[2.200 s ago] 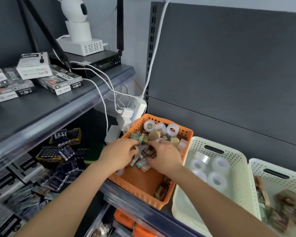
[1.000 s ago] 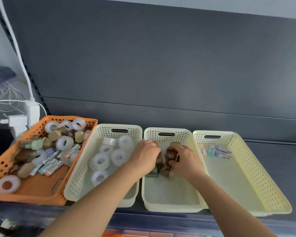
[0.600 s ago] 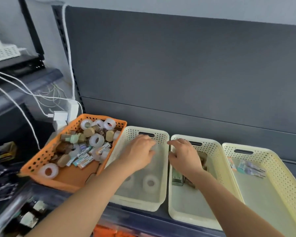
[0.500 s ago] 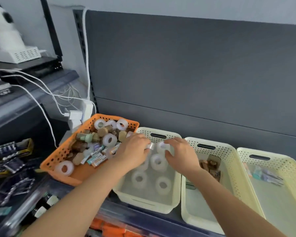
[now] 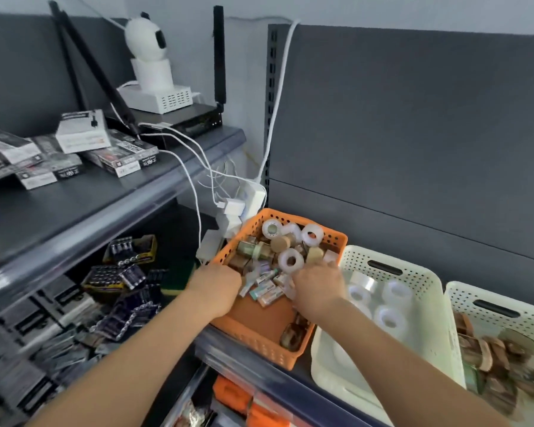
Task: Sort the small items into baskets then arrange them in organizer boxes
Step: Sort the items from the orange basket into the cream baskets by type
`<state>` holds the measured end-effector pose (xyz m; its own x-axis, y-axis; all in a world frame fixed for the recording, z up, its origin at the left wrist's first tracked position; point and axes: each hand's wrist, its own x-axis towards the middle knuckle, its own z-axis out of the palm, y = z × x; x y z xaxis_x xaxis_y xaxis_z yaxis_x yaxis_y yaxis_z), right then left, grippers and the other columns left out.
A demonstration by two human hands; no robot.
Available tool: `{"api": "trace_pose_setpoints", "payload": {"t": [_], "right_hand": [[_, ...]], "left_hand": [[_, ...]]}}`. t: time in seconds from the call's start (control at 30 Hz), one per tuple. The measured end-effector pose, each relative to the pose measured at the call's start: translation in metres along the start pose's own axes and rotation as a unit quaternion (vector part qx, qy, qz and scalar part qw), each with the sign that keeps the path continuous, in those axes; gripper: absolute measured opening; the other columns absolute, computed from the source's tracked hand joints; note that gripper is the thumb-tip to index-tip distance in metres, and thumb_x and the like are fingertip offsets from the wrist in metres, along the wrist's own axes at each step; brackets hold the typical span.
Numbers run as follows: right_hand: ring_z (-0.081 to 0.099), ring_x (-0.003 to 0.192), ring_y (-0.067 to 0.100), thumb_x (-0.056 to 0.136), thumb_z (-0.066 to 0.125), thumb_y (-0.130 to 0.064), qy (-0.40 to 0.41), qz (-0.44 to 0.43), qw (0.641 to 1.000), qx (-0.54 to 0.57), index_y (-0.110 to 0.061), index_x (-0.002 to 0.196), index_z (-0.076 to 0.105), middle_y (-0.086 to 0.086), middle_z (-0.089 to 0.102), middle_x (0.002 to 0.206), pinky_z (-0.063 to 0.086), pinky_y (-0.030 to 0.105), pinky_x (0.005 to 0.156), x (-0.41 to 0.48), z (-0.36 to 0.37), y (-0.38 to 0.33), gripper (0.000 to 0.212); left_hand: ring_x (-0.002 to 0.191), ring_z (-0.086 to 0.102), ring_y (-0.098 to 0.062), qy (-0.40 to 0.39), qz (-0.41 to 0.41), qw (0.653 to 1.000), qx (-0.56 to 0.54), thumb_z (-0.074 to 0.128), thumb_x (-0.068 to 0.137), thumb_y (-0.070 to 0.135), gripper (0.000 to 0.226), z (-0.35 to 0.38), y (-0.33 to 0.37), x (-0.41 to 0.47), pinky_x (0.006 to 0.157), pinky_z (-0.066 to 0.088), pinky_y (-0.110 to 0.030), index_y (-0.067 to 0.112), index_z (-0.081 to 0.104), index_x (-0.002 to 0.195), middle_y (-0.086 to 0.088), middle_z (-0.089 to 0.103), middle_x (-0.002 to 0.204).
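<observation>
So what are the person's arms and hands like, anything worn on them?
The left forearm and right forearm are bare, with no sleeve in view. The left hand and right hand are ungloved, with no watch or bracelet at the wrists. Motion blur leaves it unclear whether any ring is worn.

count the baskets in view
3. The orange basket is leftmost, a cream basket with white tape rolls sits beside it, and a second cream basket is cut off at the right edge. Others may be out of frame.
</observation>
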<state>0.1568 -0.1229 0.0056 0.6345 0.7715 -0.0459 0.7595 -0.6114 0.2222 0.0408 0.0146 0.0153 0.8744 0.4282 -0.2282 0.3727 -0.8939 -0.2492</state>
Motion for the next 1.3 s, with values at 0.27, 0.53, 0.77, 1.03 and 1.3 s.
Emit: {"api": "trace_pose_setpoints", "payload": {"t": [0.27, 0.53, 0.77, 1.03, 1.3], "right_hand": [[0.046, 0.115, 0.028, 0.087, 0.064, -0.029, -0.087, 0.006, 0.996, -0.003, -0.015, 0.11, 0.062, 0.009, 0.055, 0.115, 0.04, 0.032, 0.077, 0.01, -0.004, 0.0, 0.028], [0.046, 0.111, 0.021, 0.084, 0.069, -0.032, -0.051, -0.026, 0.998, 0.039, -0.023, 0.102, 0.066, 0.005, 0.056, 0.107, 0.044, 0.031, 0.075, 0.005, -0.006, 0.01, 0.02], [0.055, 0.101, 0.014, 0.085, 0.063, -0.015, 0.013, 0.013, 0.968, 0.252, -0.029, 0.093, 0.065, -0.006, 0.063, 0.103, 0.052, 0.034, 0.083, -0.005, -0.012, 0.03, 0.016], [0.054, 0.074, 0.002, 0.084, 0.067, -0.021, 0.146, 0.108, 0.898, 0.401, -0.026, 0.101, 0.072, -0.012, 0.065, 0.095, 0.04, 0.019, 0.069, -0.031, -0.011, 0.077, 0.018], [0.059, 0.079, 0.01, 0.085, 0.065, -0.019, 0.136, 0.171, 0.915, 0.34, -0.022, 0.094, 0.074, -0.007, 0.069, 0.1, 0.038, 0.02, 0.07, -0.088, 0.022, 0.132, 0.013]], "left_hand": [[0.085, 0.053, -0.023, -0.091, 0.021, 0.996, -0.005, 0.049, 0.089, 0.005, 0.014, 0.007, -0.006, 0.019, 0.067, 0.042, -0.033, 0.014, 0.047, 0.079, -0.004, 0.054, 0.092], [0.068, 0.05, -0.015, -0.146, 0.048, 0.985, -0.081, 0.055, 0.086, 0.007, 0.023, 0.016, -0.01, 0.028, 0.061, 0.045, -0.029, 0.016, 0.043, 0.069, 0.0, 0.048, 0.073], [0.074, 0.055, -0.013, -0.173, 0.082, 0.963, -0.192, 0.061, 0.084, 0.023, 0.006, -0.003, -0.011, 0.02, 0.063, 0.042, -0.025, 0.021, 0.065, 0.08, 0.005, 0.058, 0.081], [0.069, 0.045, -0.002, 0.074, 0.139, 0.932, -0.326, 0.052, 0.094, 0.04, 0.008, -0.057, 0.038, 0.018, 0.056, 0.031, -0.024, 0.033, 0.055, 0.09, 0.016, 0.048, 0.08], [0.095, 0.045, -0.011, 0.219, 0.217, 0.903, -0.298, 0.053, 0.095, 0.029, 0.019, -0.05, 0.152, 0.031, 0.069, 0.035, -0.026, 0.02, 0.069, 0.102, 0.008, 0.049, 0.111]]}}
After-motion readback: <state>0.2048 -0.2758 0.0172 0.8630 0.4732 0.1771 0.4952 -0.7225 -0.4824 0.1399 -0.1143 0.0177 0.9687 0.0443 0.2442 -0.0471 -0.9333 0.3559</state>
